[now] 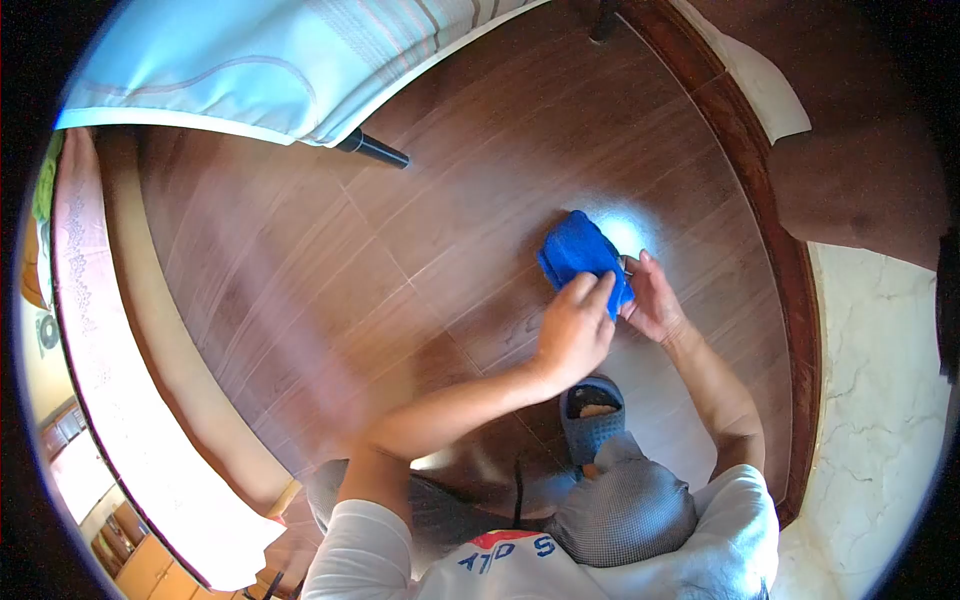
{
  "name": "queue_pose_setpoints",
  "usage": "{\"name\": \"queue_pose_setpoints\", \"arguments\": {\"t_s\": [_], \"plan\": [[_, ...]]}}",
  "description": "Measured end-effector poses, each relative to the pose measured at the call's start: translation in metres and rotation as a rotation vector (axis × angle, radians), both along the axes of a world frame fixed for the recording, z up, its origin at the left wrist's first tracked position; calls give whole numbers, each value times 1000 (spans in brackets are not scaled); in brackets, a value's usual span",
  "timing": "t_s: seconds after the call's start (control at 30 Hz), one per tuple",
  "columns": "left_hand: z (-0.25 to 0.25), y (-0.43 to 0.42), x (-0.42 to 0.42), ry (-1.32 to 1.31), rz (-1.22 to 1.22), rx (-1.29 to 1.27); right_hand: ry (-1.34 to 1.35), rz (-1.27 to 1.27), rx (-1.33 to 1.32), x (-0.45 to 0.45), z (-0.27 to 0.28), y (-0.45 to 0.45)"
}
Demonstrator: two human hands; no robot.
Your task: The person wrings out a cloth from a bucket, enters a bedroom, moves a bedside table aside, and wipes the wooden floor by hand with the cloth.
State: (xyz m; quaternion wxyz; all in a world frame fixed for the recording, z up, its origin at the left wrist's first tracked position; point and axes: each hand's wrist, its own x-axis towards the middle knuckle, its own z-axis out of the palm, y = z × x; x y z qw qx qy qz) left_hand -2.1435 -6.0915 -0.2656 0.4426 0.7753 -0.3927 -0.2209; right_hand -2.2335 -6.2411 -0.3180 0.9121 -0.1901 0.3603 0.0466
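A folded blue cloth (pixel 578 246) is held in front of me, above the wood-look floor. My left hand (pixel 578 325) is closed, its fingertips pinching the near edge of the cloth. On the cloth's right side is my right hand (pixel 655 302), with some fingers partly hidden behind the cloth, gripping its edge. A small shiny spot shows between the right fingers and the cloth, too small to name. Below my hands a foot in a dark blue slipper (pixel 592 420) rests on the floor, near my grey-clad knee (pixel 630 510).
A table or bed draped in light blue cloth (pixel 230 75) stands at the upper left, with a dark leg (pixel 375 149). A white-covered surface (pixel 130 380) runs along the left. Dark skirting (pixel 775 260) and a marbled wall (pixel 875 370) border the right, beside brown fabric (pixel 850 190).
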Motion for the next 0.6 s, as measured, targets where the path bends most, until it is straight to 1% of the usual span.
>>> {"name": "queue_pose_setpoints", "arguments": {"t_s": [0.1, 0.17, 0.23, 0.27, 0.37, 0.4, 0.5, 0.57, 0.6], "plan": [[1, 2, -24, -116, -118, 59, -38, 67, -203, -16, -4, 12], [2, 5, -38, -121, -158, 70, -51, 50, -225, -24, -7, 6], [0, 12, -44, -173, -230, -35, -64, 61, -297, -30, 1, 0], [-3, 14, -45, -197, -267, -89, -54, 23, -302, -35, 6, -2], [-5, 23, -30, -239, -464, -171, -89, 43, -262, -61, 25, -11], [-9, 23, -25, -226, -495, -257, -55, 70, -198, -83, 18, -14], [-18, 32, -8, -326, -585, -180, 107, 64, -240, -133, 29, -20], [-28, 45, 9, -313, -602, 20, 261, -20, -363, -167, 42, -28], [-36, 51, 23, -357, -617, 110, 338, -59, -421, -185, 48, -35]]}}
